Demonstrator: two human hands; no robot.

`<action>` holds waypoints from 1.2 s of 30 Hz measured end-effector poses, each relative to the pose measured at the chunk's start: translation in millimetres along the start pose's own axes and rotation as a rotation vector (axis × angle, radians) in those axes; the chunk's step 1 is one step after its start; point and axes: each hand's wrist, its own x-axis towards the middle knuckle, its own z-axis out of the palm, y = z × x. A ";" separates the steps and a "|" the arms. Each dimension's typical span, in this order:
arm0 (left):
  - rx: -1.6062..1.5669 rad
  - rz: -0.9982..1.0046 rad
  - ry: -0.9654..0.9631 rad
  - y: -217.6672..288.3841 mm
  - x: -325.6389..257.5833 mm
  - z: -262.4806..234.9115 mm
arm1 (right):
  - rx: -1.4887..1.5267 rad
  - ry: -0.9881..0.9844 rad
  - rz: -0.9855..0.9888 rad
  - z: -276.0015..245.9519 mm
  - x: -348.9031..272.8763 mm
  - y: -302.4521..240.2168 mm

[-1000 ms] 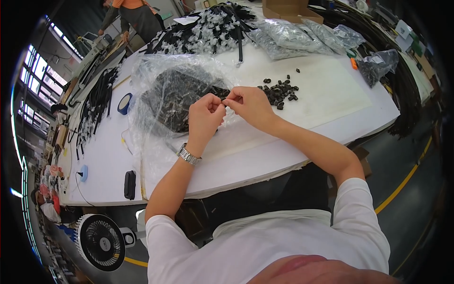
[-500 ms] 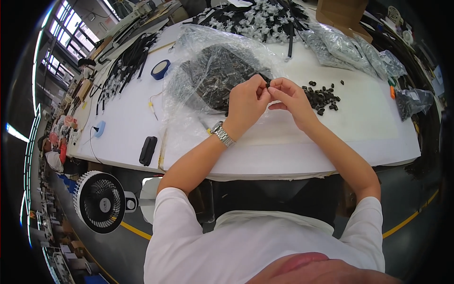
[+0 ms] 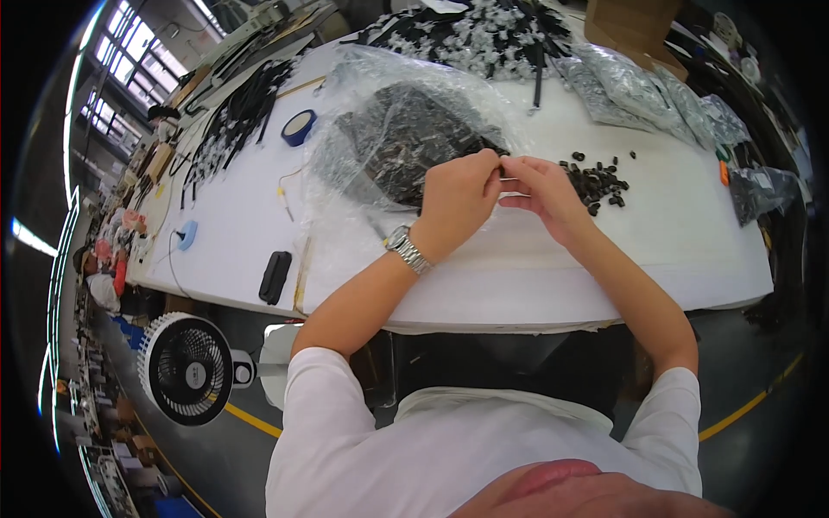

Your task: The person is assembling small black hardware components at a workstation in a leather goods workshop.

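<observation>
My left hand (image 3: 458, 200), with a metal watch at the wrist, and my right hand (image 3: 548, 192) meet fingertip to fingertip over the table. Both are closed in a pinch. Between the fingertips a small dark bit shows, apparently a small black plastic piece (image 3: 503, 167), mostly hidden by the fingers. Just left of and beyond the hands lies a large clear plastic bag (image 3: 397, 138) full of such black pieces. Right of my right hand is a loose pile of small black pieces (image 3: 602, 183).
A blue tape roll (image 3: 298, 128) and a black oblong case (image 3: 275, 277) lie to the left. Black straps (image 3: 233, 121) lie far left, with more straps (image 3: 484, 39) at the back. Filled clear bags (image 3: 630, 91) and a cardboard box (image 3: 635, 30) sit back right. A fan (image 3: 192, 369) stands below the table edge.
The whole view has shifted slightly. My fingertips stay together, with the right fingers turned a little and the black piece less visible between them.
</observation>
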 end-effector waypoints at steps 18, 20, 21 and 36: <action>0.098 -0.015 -0.096 7.7 -2.4 -13.1 | 0.167 -0.040 -0.012 -2.7 10.6 20.8; 0.132 0.005 -0.119 6.3 -2.4 -14.0 | 0.167 -0.047 -0.018 -3.0 12.1 19.4; 0.130 0.006 -0.119 6.0 -2.5 -13.9 | 0.238 -0.046 0.031 -4.1 13.4 17.7; 0.082 0.013 -0.139 4.4 -2.6 -14.6 | 0.210 -0.110 0.068 -17.8 18.8 20.9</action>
